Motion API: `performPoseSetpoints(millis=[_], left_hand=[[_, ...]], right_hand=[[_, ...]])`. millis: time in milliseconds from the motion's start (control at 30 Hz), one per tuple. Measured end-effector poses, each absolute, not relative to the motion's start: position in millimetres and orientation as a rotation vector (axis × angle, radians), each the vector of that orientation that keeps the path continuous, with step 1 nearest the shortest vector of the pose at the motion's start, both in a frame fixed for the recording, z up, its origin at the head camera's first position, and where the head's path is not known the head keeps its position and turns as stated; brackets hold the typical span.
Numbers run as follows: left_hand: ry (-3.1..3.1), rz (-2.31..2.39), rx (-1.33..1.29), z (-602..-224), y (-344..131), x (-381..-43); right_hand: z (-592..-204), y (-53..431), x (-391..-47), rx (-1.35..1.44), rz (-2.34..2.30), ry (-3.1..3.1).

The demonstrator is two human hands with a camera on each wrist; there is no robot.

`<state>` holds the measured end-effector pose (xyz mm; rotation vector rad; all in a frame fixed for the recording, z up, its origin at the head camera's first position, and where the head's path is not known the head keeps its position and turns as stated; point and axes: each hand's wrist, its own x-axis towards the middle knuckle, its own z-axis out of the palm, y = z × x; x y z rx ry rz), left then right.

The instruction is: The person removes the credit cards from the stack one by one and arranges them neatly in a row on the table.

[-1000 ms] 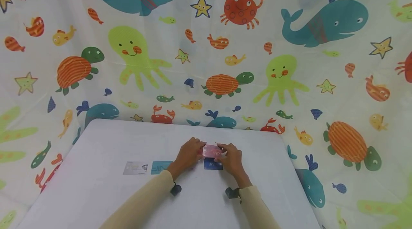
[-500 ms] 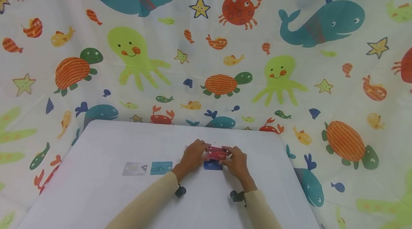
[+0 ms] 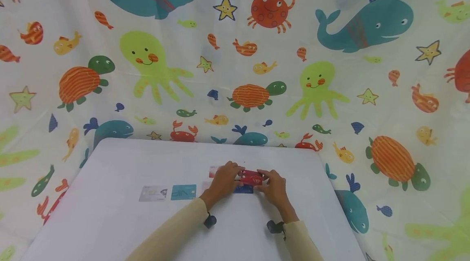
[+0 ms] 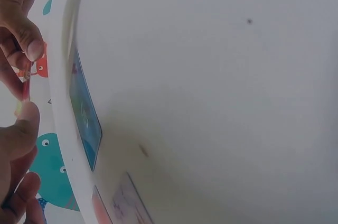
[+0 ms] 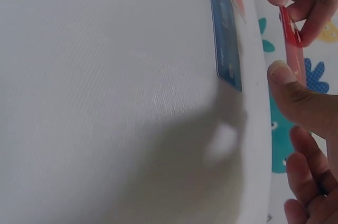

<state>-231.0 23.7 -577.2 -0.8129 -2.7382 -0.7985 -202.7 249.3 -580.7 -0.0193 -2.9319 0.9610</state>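
Observation:
Both hands pinch one red card (image 3: 251, 178) marked VIP, held by its two short ends above the table. My left hand (image 3: 226, 178) grips its left end and my right hand (image 3: 273, 188) its right end, thumbs on the near side. In the right wrist view the red card (image 5: 292, 36) is seen nearly edge-on between the fingers. Below and behind it, a blue card (image 3: 244, 189) lies flat on the table, partly covered in the head view. A pale pink-and-white card (image 3: 214, 171) lies just left of the left hand, which hides part of it.
A silver-grey card (image 3: 153, 193) and a teal card (image 3: 183, 192) lie in a row on the white table (image 3: 147, 159), left of the hands. Another pale card (image 3: 204, 187) shows partly beside the left wrist. A curtain with sea animals (image 3: 235, 69) hangs behind the table's far edge.
Both hands have moved a little right and nearer with the red card, which has lost its glare and shows VIP clearly. The pink-and-white card has come into view behind the left hand.

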Motion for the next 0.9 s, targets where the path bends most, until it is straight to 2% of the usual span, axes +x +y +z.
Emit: performPoseSetpoints(millis=[900], left_hand=[[-2.669, -0.844, -0.841, -578, 40, -231]], right_hand=[[-577, 267, -197, -0.038, 0.97, -2.921]])
